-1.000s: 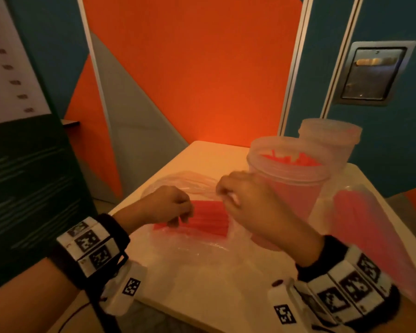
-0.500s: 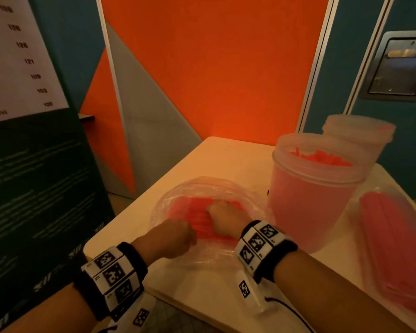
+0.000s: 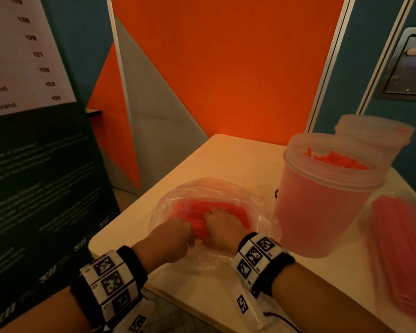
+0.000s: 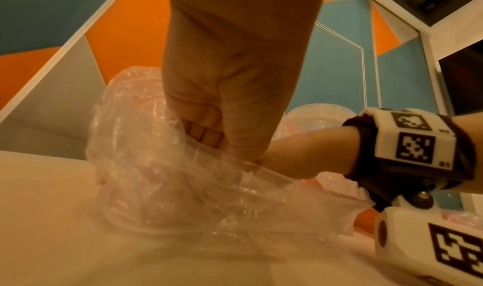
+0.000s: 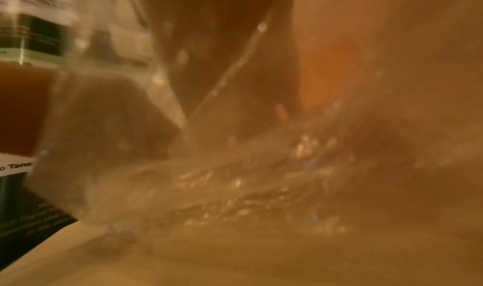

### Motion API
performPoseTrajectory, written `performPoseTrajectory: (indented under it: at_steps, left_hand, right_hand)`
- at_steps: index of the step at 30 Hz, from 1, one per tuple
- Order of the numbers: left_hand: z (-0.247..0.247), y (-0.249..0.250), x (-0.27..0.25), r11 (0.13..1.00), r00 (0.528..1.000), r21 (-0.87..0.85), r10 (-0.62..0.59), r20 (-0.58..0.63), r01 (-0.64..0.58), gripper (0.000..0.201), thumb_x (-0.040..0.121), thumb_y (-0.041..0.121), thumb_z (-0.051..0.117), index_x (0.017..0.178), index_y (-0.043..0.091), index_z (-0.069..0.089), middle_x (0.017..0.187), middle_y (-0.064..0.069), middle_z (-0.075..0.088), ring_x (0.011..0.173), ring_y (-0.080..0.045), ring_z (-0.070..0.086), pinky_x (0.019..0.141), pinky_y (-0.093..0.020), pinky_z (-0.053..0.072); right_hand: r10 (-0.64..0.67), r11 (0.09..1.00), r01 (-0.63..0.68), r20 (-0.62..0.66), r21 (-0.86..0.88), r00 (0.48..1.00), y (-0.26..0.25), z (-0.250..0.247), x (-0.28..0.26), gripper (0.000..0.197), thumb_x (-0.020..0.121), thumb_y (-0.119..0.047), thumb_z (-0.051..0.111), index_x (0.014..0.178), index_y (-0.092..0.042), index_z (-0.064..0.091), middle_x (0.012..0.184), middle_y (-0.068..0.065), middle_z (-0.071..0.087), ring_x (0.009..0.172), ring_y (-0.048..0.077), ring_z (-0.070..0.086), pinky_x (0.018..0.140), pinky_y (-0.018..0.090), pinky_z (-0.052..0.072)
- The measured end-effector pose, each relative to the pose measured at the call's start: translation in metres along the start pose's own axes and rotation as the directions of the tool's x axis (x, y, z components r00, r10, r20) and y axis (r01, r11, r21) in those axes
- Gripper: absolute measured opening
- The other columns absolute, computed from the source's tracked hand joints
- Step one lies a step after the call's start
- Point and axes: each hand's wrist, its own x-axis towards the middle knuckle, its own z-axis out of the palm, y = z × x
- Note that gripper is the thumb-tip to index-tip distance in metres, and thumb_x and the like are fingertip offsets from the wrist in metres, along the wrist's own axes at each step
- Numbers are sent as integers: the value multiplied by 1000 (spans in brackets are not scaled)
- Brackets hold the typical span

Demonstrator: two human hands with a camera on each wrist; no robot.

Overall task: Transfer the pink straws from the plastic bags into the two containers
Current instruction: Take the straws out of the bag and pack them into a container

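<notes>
A clear plastic bag (image 3: 247, 195) of pink straws (image 3: 195, 210) lies on the table (image 3: 226, 157) in front of me. My left hand (image 3: 189, 237) grips the bag's near rim in a fist, which shows plainly in the left wrist view (image 4: 209, 135). My right hand (image 3: 216, 216) is inside the bag, its fingers bent down over the straw bundle. The right wrist view is blurred plastic. The near container (image 3: 322, 203) is packed with upright pink straws. A second container (image 3: 375, 133) stands behind it.
Another bag of pink straws (image 3: 399, 248) lies at the table's right side, beside the containers. A dark printed board (image 3: 34, 188) stands close on the left. The orange and grey wall panels rise behind the table. The table's near edge runs under my wrists.
A second ago both hands held the bag's mouth up. My right hand then went down into the bag onto the straws, and my left hand kept hold of the rim.
</notes>
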Motion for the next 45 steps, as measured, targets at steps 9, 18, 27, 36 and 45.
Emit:
performPoseTrajectory:
  at_steps: [9, 18, 27, 36, 45]
  left_hand:
    - [-2, 2, -1, 999, 999, 22, 32, 0, -32, 30, 89, 9, 51, 111, 20, 68, 115, 1, 65, 106, -16, 59, 92, -29, 49]
    - [-10, 7, -2, 999, 984, 25, 44, -174, -41, 27, 92, 16, 44, 102, 18, 69, 103, -1, 68, 93, -18, 62, 83, -31, 52]
    - [-26, -14, 2, 974, 955, 110, -165, -245, 197, 26, 90, 12, 45, 95, 15, 70, 98, -3, 69, 90, -20, 62, 84, -31, 50]
    - [-13, 38, 4, 992, 995, 101, -66, -74, 74, 32, 98, 17, 37, 120, 2, 55, 120, -11, 59, 112, -28, 55, 94, -32, 42]
    - [6, 59, 61, 985, 985, 114, 113, 128, -128, 74, 88, 18, 59, 148, 15, 15, 150, -10, 23, 132, -30, 34, 108, -42, 37]
  right_hand:
    - [0, 999, 2, -31, 49, 1000, -1, -9, -6, 20, 91, -17, 51, 107, -8, 60, 107, 10, 63, 98, 27, 62, 84, 36, 51]
    - [57, 998, -56, -61, 12, 997, 12, -26, -21, 20, 92, -15, 47, 107, -8, 58, 110, 11, 62, 100, 29, 60, 80, 36, 48]
    - [-53, 928, 23, 69, 371, 996, 30, -51, -41, 38, 93, -22, 53, 129, -15, 44, 124, 0, 56, 105, 13, 52, 78, 19, 33]
    - [-384, 696, 321, -45, 642, 922, 3, -107, -83, 20, 86, -7, 63, 105, -16, 62, 96, -13, 61, 81, -9, 58, 79, 5, 44]
    - [38, 976, -3, -157, 216, 987, 11, -130, -104, 29, 88, -22, 58, 115, -13, 52, 110, 10, 61, 97, 29, 59, 86, 44, 50]
